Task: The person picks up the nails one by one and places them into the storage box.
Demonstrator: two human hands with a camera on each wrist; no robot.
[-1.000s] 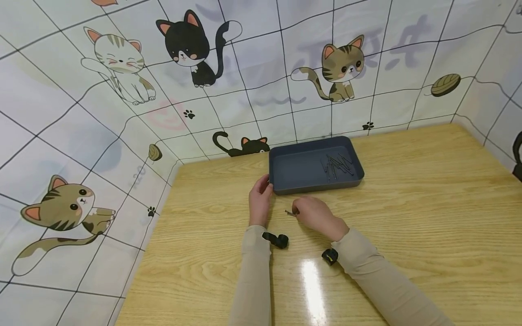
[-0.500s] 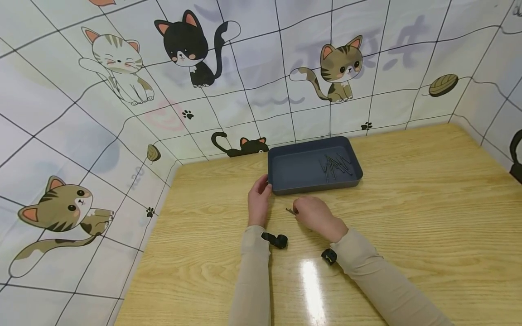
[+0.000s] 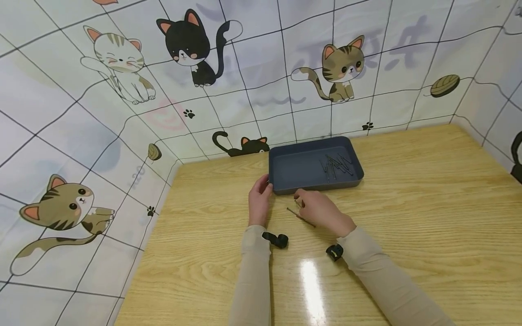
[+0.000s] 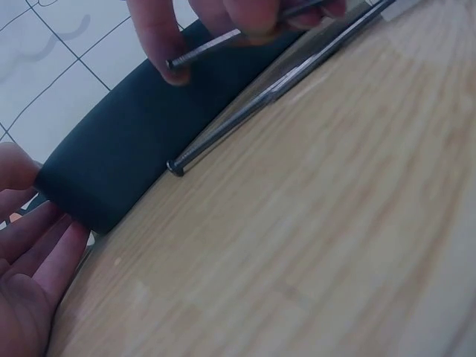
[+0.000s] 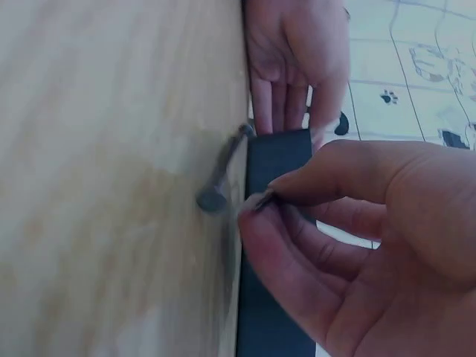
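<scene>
My left hand (image 3: 259, 201) grips the near left corner of a dark blue tray (image 3: 275, 172), thumb and fingers around its wall. Just in front of the tray, my right hand (image 3: 323, 210) pinches a thin metal nail (image 4: 204, 50) between thumb and fingertips; most of its length is hidden by the fingers in the right wrist view. Below that hand, a long nail (image 3: 301, 218) lies slantwise on the wooden table, its flat head towards the left in the head view. Several more nails (image 3: 336, 166) lie in a loose pile inside the tray, on its right side.
The wooden table (image 3: 412, 194) meets a wall covering (image 3: 269, 104) printed with cartoon cats, close behind the tray. Black wrist cameras sit on both wrists. Bright glare (image 3: 311, 290) shows on the tabletop between the forearms.
The right hand has risen slightly towards the tray with a nail in its fingers. The nail on the table, earlier largely covered by that hand, now shows below it. The left hand stays put.
</scene>
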